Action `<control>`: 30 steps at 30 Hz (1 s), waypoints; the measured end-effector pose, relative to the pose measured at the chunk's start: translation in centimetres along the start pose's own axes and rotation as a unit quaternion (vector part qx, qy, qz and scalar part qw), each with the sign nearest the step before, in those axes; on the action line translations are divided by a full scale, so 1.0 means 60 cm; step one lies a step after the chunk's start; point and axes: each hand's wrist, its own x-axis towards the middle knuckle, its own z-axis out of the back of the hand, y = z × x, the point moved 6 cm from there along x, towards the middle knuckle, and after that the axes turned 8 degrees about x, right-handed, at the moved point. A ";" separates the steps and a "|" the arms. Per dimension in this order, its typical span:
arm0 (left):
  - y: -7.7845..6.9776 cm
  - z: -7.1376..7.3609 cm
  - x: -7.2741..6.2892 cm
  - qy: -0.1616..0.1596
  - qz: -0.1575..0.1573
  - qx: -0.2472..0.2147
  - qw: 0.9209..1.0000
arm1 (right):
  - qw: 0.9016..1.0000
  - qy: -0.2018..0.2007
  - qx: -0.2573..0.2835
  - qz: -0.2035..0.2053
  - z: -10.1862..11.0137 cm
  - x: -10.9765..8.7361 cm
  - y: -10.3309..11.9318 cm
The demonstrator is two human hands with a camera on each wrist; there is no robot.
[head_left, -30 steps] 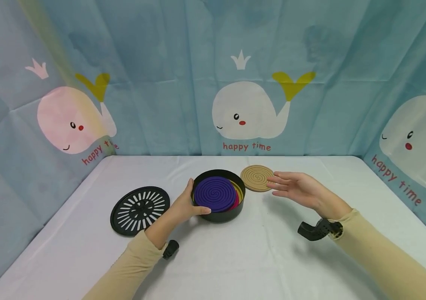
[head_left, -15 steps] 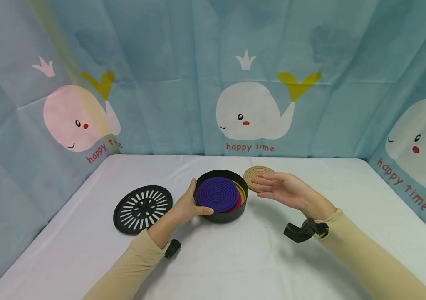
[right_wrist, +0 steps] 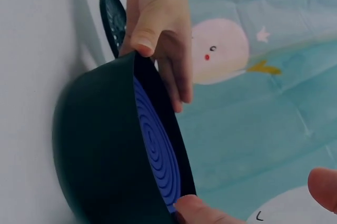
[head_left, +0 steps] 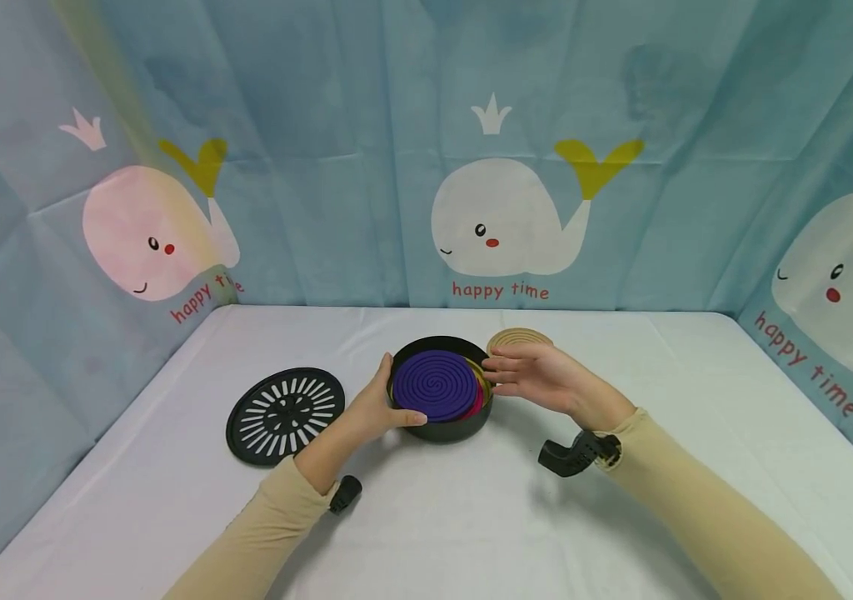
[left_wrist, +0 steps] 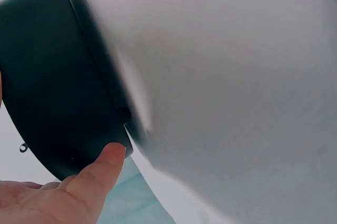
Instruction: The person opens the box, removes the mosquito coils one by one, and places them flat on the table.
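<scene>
My left hand (head_left: 376,408) grips the left side of a black round container (head_left: 451,432), thumb at the front and fingers behind. The left wrist view shows a fingertip pressed to its dark outer wall (left_wrist: 58,87). A purple spiral coaster (head_left: 434,385) lies on top inside, over a red one (head_left: 478,402) and a yellow one (head_left: 483,380). My right hand (head_left: 546,379) is at the right rim with its fingers nearly straight. In the right wrist view, one right fingertip (right_wrist: 192,207) is right at the rim, beside the purple coaster.
A tan spiral coaster (head_left: 518,337) lies behind the container, partly hidden by my right hand. To the left is a black slotted round lid (head_left: 286,417). A white cloth (head_left: 471,525) covers the table; a blue whale-print curtain (head_left: 306,225) hangs behind.
My right hand has moved left, from beside the tan coaster to the container's right rim, and now covers part of that coaster. The left hand keeps its hold on the container.
</scene>
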 end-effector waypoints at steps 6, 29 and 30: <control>0.001 0.000 0.000 0.000 0.000 -0.007 1.000 | 1.000 -0.004 0.009 -0.011 -0.004 0.019 -0.009; -0.001 0.001 -0.001 0.003 0.000 -0.005 1.000 | 1.000 -0.022 -0.013 -0.015 -0.012 0.043 -0.015; 0.000 0.001 -0.001 0.003 0.000 -0.004 1.000 | 1.000 -0.022 -0.015 -0.015 -0.013 0.043 -0.016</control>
